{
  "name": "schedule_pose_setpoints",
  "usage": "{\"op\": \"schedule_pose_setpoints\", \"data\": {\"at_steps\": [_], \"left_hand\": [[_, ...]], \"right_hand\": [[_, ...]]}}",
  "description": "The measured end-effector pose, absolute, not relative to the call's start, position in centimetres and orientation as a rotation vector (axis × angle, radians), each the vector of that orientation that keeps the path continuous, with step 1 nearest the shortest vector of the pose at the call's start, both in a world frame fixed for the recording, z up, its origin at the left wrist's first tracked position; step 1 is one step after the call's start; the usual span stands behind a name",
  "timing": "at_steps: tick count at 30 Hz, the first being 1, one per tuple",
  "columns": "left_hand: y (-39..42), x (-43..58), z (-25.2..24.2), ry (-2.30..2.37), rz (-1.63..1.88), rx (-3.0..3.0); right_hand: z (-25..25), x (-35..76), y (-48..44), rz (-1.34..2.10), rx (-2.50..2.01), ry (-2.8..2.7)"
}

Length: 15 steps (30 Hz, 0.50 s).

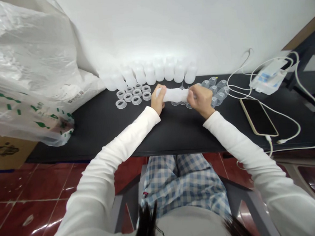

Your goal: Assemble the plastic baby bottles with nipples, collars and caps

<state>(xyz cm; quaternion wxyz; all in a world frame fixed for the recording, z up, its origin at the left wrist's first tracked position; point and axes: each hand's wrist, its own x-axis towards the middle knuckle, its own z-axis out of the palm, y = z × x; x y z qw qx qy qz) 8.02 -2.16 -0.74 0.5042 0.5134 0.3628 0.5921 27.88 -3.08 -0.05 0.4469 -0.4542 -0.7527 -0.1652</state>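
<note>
Both white-sleeved forearms (pixel 126 138) reach forward over the black table (pixel 174 131), elbows out. My left grip (pixel 158 99) and right grip (pixel 201 100) clench opposite ends of a frosted plastic bottle (pixel 172 95), held level above the table, near a row of upright bottles (pixel 150 75) and plastic rings (pixel 129 97).

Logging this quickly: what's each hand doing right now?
Left hand: closed, holding a translucent plastic bottle.
Right hand: closed, holding the same bottle.
</note>
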Motion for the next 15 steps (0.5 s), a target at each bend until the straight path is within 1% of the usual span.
{"op": "schedule_pose_setpoints", "data": {"at_steps": [6, 8, 11, 15], "left_hand": [[-1.2, 7.4, -0.6, 0.989, 1.385, 1.128], [-0.6, 6.7, -0.8, 1.026, 1.408, 1.145], [0.1, 5.9, -0.8, 1.044, 1.472, 1.177], [0.2, 5.6, -0.3, 1.058, 1.518, 1.137]], "right_hand": [[0.3, 27.6, -2.9, -0.071, -1.001, -1.913], [0.4, 27.5, -2.8, -0.018, -0.926, -1.931], [0.3, 27.5, -2.5, -0.038, -0.842, -1.999], [0.0, 28.0, -2.2, -0.144, -0.86, -2.098]]}}
